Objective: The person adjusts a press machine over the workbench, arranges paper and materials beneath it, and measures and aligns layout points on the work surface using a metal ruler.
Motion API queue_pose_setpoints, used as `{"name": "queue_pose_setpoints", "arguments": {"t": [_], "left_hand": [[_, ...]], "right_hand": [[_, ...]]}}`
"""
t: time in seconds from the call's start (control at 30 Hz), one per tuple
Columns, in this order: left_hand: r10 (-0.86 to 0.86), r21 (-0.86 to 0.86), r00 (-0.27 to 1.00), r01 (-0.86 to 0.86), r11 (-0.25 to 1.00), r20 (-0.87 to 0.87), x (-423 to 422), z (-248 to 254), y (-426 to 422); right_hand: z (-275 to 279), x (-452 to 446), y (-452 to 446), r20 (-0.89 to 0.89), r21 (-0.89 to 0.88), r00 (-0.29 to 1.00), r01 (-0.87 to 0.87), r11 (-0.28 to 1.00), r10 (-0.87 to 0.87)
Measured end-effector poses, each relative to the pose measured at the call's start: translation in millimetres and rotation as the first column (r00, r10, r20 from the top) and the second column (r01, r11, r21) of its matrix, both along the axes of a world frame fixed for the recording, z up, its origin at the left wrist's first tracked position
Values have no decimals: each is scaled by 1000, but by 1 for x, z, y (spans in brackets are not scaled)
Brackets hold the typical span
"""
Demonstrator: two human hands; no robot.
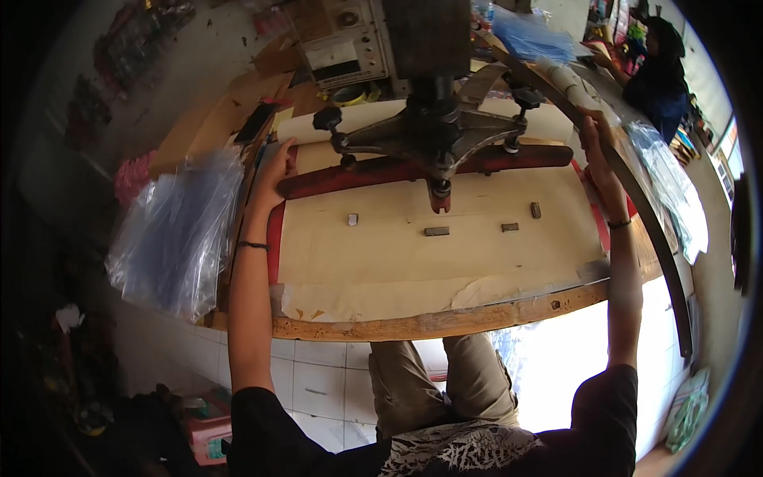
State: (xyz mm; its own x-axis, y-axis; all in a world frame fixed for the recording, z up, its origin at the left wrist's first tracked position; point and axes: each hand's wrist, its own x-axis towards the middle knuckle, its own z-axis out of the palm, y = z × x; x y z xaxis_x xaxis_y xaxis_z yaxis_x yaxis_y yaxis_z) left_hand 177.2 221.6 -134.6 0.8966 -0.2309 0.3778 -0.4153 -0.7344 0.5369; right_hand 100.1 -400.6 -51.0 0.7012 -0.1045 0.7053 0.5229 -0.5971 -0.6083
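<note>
My left hand (276,171) lies at the left end of a dark red bar (358,173), beside the red edge of the board; its fingertips are partly hidden. Up at the right, my right hand (600,155) is against a long dark curved lever (636,191), with the fingers wrapped round it. The bar hangs under a black metal press head (433,127) between my hands. Below it a cream sheet (381,266) covers the board, with small dark blocks (436,231) and a small pale piece (353,219) on it.
Clear plastic bags (179,238) lie at the left, more plastic (668,183) at the right. A machine box with dials (342,44) stands behind the press. The wooden table edge (397,327) runs in front of my legs. Another person (660,75) is at the back right.
</note>
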Motion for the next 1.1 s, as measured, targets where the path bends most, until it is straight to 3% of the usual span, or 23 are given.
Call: {"name": "queue_pose_setpoints", "arguments": {"t": [0.2,0.23,0.43,0.53,0.57,0.67,0.7,0.93,0.97,1.1], "left_hand": [[1,-15,999,-2,1000,-50,-10,15,-9],[-14,-38,999,12,999,-50,-13,17,-13],[53,41,998,-52,998,-42,-27,30,-26],[49,21,997,-47,999,-59,-19,24,-19],[45,49,999,-44,998,-23,-16,22,-15],[49,91,999,-51,995,19,-15,14,-13],[62,86,998,-62,994,5,-18,16,-15],[43,68,999,-44,997,10,-16,17,-12],[44,68,999,-45,997,5,-15,14,-13],[17,58,1000,-18,998,12,-6,11,-3]], "right_hand": [[-5,12,-23,4,129,1000,13,992,-13],[-3,5,-17,-55,6,996,66,998,-66],[4,-9,-1,-84,-87,995,46,995,-53],[17,-16,-7,-47,51,995,92,994,-90],[8,-1,-19,11,158,1000,16,987,-18],[4,1,-15,-76,85,997,-2,996,8],[3,0,-15,-176,-19,984,-21,1000,17],[-3,0,-2,-104,99,994,-1,995,12],[-2,-4,3,-64,-43,998,19,999,-22],[-2,2,3,-59,109,998,-19,994,26]]}}
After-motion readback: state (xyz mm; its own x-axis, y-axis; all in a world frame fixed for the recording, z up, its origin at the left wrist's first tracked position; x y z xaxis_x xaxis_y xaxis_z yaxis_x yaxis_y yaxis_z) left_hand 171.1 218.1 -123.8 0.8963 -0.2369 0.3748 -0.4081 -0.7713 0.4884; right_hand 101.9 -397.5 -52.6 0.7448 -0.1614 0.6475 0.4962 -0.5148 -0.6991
